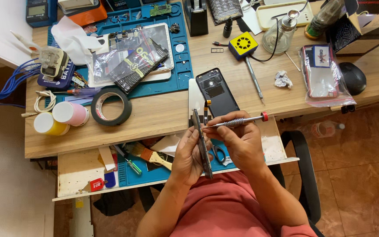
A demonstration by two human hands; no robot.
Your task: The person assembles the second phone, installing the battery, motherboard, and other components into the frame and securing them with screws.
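Right at the centre, the left hand (188, 156) has its grip wrapped around a thin dark phone (202, 142) held edge-on to the camera, fingers pressed along its side, just above the person's lap and the front of the pull-out tray (77, 169). Meanwhile the right hand (242, 140) pinches a slim metal screwdriver (237, 121) with a red cap, its tip touching the phone's upper edge. Just beyond the hands, a black phone back cover (218, 91) lies flat on the wooden bench (154, 116). Under the hands on the tray sit small scissors (218, 154) and a paintbrush (148, 154). Farther left on the bench lie a roll of black tape (111, 106) and two capped jars, one pink (70, 113), one yellow (50, 123). A blue work mat (181, 66) lies behind, and a yellow square tool (243, 44) sits near a glass bottle (280, 35).
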